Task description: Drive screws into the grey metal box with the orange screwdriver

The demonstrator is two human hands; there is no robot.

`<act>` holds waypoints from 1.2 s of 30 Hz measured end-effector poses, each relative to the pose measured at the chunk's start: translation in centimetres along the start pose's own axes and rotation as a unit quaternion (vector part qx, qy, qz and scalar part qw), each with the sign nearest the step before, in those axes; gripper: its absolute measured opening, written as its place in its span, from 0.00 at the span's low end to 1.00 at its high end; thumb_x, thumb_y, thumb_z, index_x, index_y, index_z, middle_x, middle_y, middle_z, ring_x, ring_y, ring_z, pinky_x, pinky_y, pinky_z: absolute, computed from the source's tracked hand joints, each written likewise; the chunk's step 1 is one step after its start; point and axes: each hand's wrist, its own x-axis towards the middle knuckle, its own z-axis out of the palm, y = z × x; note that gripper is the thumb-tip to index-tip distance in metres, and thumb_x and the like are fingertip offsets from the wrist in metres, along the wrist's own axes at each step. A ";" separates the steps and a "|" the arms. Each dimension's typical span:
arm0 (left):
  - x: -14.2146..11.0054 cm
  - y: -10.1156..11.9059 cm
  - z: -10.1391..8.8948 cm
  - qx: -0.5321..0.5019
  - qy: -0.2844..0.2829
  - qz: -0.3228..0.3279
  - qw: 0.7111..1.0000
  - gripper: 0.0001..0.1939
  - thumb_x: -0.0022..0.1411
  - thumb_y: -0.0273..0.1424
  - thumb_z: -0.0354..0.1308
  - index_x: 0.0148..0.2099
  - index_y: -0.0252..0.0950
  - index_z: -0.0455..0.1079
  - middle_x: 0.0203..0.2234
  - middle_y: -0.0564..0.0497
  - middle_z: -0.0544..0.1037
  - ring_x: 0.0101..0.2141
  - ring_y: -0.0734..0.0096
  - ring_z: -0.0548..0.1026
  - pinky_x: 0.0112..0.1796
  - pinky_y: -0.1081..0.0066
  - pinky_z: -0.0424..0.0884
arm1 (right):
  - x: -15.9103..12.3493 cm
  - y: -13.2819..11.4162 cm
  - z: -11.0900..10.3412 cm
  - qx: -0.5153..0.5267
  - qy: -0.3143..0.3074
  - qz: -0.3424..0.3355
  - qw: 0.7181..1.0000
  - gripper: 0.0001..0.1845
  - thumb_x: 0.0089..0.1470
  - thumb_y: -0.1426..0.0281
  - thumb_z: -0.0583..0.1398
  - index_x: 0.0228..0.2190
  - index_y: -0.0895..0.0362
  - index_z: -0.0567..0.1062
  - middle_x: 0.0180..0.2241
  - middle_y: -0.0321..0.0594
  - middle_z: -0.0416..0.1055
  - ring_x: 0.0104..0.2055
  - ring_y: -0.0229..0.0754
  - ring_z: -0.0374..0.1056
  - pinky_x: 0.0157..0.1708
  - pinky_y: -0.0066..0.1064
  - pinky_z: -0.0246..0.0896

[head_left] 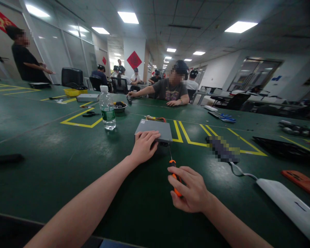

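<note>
A grey metal box, a computer power supply (155, 128), lies on the green table, with a bundle of coloured wires (155, 119) at its far side. My left hand (144, 146) rests over its near left part, fingers laid along the top face and thumb at the near edge. In my right hand (191, 187) is a screwdriver (173, 165) with an orange and black handle, held between thumb and fingers. Its thin shaft points at the near right edge of the power supply; whether the tip touches a screw is too small to tell.
Left of the power supply stands a water bottle (107, 110), with a metal bowl (120, 107) behind it. At right lie a white power bank (286, 203) with a cable and an orange phone (302, 182). Across the table (113, 203) sits a person (170, 89).
</note>
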 end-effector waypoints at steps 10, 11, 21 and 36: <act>0.0 -0.1 0.1 0.000 0.004 0.002 1.000 0.16 0.61 0.29 0.49 0.51 0.42 0.64 0.51 0.52 0.70 0.51 0.64 0.66 0.48 0.60 0.53 | -0.3 0.3 -0.1 0.026 -0.021 0.028 0.999 0.13 0.52 0.67 0.50 0.36 0.61 0.68 0.38 0.51 0.68 0.37 0.45 0.67 0.35 0.37 0.64; 0.0 -0.1 0.1 0.000 0.005 0.002 1.000 0.16 0.61 0.29 0.49 0.51 0.42 0.63 0.51 0.52 0.70 0.51 0.65 0.66 0.49 0.60 0.53 | -0.4 0.4 -0.2 0.036 -0.035 0.028 0.998 0.15 0.54 0.66 0.49 0.37 0.61 0.68 0.39 0.52 0.68 0.39 0.45 0.67 0.36 0.38 0.64; 0.0 0.1 -0.1 -0.003 0.005 0.001 1.000 0.16 0.61 0.29 0.49 0.51 0.42 0.64 0.51 0.52 0.70 0.50 0.64 0.66 0.48 0.60 0.54 | -1.0 1.0 -0.7 0.094 0.028 0.082 0.992 0.11 0.54 0.69 0.54 0.39 0.59 0.63 0.40 0.51 0.69 0.38 0.45 0.70 0.32 0.35 0.67; 0.1 0.0 -0.1 -0.001 -0.001 -0.002 1.000 0.16 0.61 0.29 0.49 0.51 0.42 0.64 0.51 0.52 0.70 0.51 0.64 0.65 0.49 0.60 0.53 | -0.6 0.3 -0.8 0.008 -0.072 0.013 0.997 0.20 0.59 0.59 0.49 0.44 0.60 0.68 0.44 0.56 0.68 0.40 0.46 0.69 0.33 0.36 0.66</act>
